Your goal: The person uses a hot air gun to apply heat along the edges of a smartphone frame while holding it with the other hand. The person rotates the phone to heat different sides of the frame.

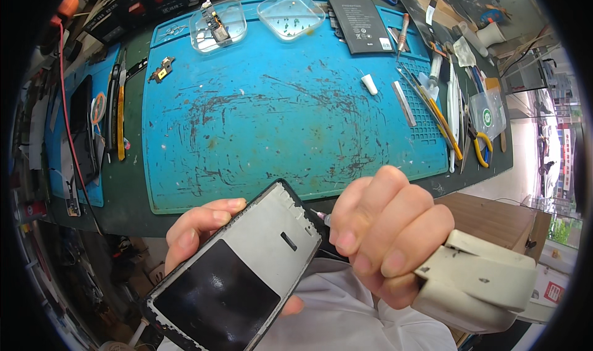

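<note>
My left hand (196, 226) grips the edge of a phone frame (248, 232), its fingers along the far left side and a fingertip under the near right side. The frame is tilted, with a pale grey metal inner face, a glossy black panel (217, 292) on its lower half and a small dark slot above. My right hand (389, 230) is closed around a bulky cream-coloured hand tool (479, 283). A thin, pinkish tip (322, 216) shows by the fingers, close to the frame's upper right edge; whether it touches the frame I cannot tell.
A scratched blue work mat (272, 135) lies beyond my hands. At the back are two clear plastic boxes (217, 27) with small parts and a black phone battery (361, 27). Tweezers (435, 113), a white cap (369, 84) and yellow-handled pliers (480, 146) lie right; another phone (80, 129) lies left.
</note>
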A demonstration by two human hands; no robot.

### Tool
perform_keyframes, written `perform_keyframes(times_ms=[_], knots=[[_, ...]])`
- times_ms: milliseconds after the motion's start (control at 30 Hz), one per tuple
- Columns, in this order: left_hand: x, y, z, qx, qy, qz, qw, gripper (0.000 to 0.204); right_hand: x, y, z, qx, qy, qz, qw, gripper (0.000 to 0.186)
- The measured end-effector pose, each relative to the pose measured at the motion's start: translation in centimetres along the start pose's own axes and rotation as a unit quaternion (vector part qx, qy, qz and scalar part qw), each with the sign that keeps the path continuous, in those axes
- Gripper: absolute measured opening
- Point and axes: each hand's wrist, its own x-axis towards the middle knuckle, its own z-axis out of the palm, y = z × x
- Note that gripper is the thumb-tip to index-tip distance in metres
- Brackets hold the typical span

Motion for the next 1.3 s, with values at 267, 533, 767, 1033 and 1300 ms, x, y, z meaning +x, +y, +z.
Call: perform_keyframes(times_ms=[267,533,767,1033,1300], knots=[[-0.1,0.0,-0.1,0.006,-0.004,0.012,1.0,0.115,0.1,-0.2,0.1,0.001,-0.01,0.012,1.0,0.013],[-0.1,0.6,-0.1,-0.001,0.006,-0.037,0.999,0.117,0.1,-0.1,-0.1,-0.004,-0.013,0.009,1.0,0.015],[0.0,0.2,-0.3,0.003,-0.006,-0.014,1.0,0.116,0.1,0.0,-0.1,-0.005,-0.016,0.007,1.0,0.015],[0.0,0.2,0.0,0.005,0.007,-0.014,1.0,0.116,0.2,-0.6,-0.3,-0.007,-0.024,0.034,0.999,0.013],[0.2,-0.6,-0.1,0.065,-0.011,0.092,0.993,0.13,0.3,-0.9,-0.3,-0.022,-0.026,0.04,0.999,0.011]])
